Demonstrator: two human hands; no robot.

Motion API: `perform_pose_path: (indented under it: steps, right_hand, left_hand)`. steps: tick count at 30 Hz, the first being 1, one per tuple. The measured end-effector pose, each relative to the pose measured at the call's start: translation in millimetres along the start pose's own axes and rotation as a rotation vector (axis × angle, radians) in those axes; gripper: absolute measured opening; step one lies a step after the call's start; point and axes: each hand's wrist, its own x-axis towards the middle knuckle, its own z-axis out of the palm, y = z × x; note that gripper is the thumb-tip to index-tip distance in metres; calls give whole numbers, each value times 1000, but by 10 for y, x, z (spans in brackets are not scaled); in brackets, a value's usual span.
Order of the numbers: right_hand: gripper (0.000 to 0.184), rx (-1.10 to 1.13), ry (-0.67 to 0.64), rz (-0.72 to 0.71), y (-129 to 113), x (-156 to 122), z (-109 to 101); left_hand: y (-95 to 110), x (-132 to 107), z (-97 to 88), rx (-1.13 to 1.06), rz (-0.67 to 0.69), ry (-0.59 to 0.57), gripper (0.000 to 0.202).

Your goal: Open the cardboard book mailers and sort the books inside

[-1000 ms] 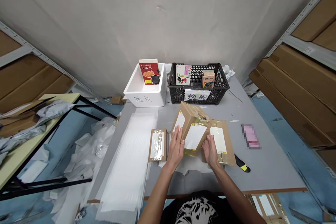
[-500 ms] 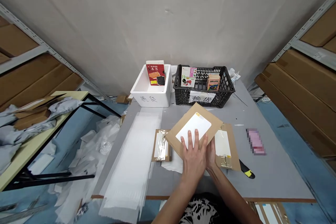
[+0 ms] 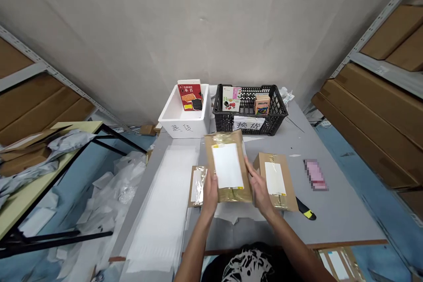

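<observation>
A brown cardboard parcel (image 3: 246, 183) with a white label and shiny tape at its top and bottom is lifted over the middle of the table. My left hand (image 3: 210, 191) grips its left edge, thumb on the front. On the right edge my right hand (image 3: 259, 187) holds it, fingers along the side. A second taped parcel (image 3: 289, 180) with a white label lies just right of my right hand. Partly hidden behind my left hand is a smaller taped parcel (image 3: 192, 185). White paper (image 3: 231, 213) shows below the held parcel.
White packing sheets (image 3: 161, 211) lie along the table's left side. Behind stand a white bin (image 3: 187, 128) and a black crate (image 3: 274, 123), both containing books. A black-and-yellow cutter (image 3: 306, 209) and a pixelated pink object (image 3: 316, 175) lie on the right.
The parcel has turned upright, and a taped, labelled side now faces me. My left hand has moved from flat on top to its left edge; my right hand now grips the right edge.
</observation>
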Motion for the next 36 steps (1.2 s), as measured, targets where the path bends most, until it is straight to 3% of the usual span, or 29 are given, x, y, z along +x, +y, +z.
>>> perform_pose_path:
  steps: [2,5,11,14,17,22,26,30,32,36]
  right_hand:
    - [63,-259,-79,-180,-212,-1,70]
    - [63,-533,-121,-322,-383,-13,204]
    - [67,-660,-125,-377,-345,-68,267]
    - [64,-625,-122,-373,-320,-91,235]
    - [62,-561,-47,-258,-303,-65,178]
    - [60,-423,94,-37,-252,145,35]
    - [52,-264,59,-39,-171,286,-66]
    - [44,-47,48,-146,-39,288,-109]
    - [43,24,6,-179,29,247,-94]
    - [50,90,-45,-148,179,131,-31]
  left_hand:
    - [-211,58,-17,-263,-172,60,61]
    - [-414,60,43,-583,-278,44,58]
    - [-480,53,72,-732,-304,17,52]
    - [-496,81,42,-707,-299,35,52]
    - [-536,99,32,-649,-304,26,57]
    - [-658,109,34,-509,-208,-185,70]
    - [-627,154,-37,-437,-177,-252,76]
    - [-400,230,-122,-606,-145,-277,59]
    - [-302,278,-159,-669,-145,-252,50]
    - [-262,388,-254,-619,-200,-165,58]
